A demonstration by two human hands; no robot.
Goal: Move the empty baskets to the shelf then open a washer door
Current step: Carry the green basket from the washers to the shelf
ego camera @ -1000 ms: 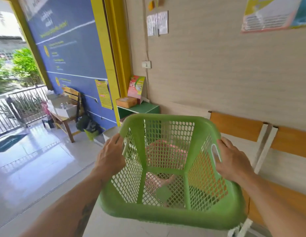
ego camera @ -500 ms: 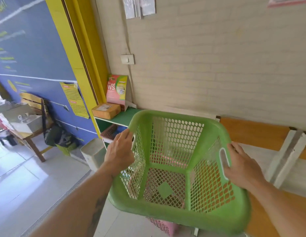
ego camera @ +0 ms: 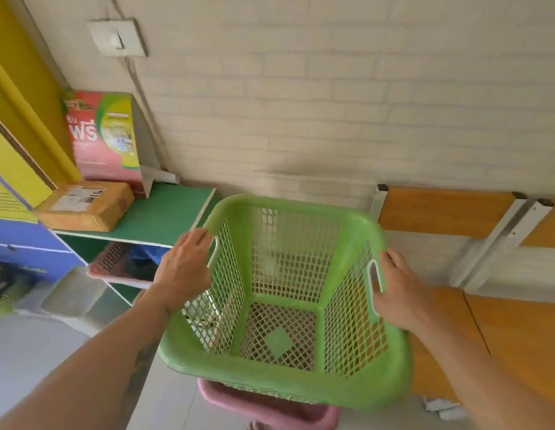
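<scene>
An empty green mesh laundry basket (ego camera: 288,305) hangs in front of me, carried by both side handles. My left hand (ego camera: 183,271) grips the left handle and my right hand (ego camera: 400,293) grips the right one. Under the green basket a pink basket (ego camera: 270,408) sits on the floor, mostly hidden. To the left stands a green shelf (ego camera: 164,218), and another pinkish basket (ego camera: 114,265) rests in its lower compartment. No washer is in view.
A brown parcel (ego camera: 87,206) and a red-and-green detergent box (ego camera: 105,135) stand on the shelf top. An orange wooden bench (ego camera: 502,330) runs along the brick wall at right. A grey bin (ego camera: 71,293) sits on the floor at left.
I have stepped closer to the shelf and my view has tipped downward. The green basket has travelled with both hands toward the shelf, and the pink basket on the floor now shows beneath it.
</scene>
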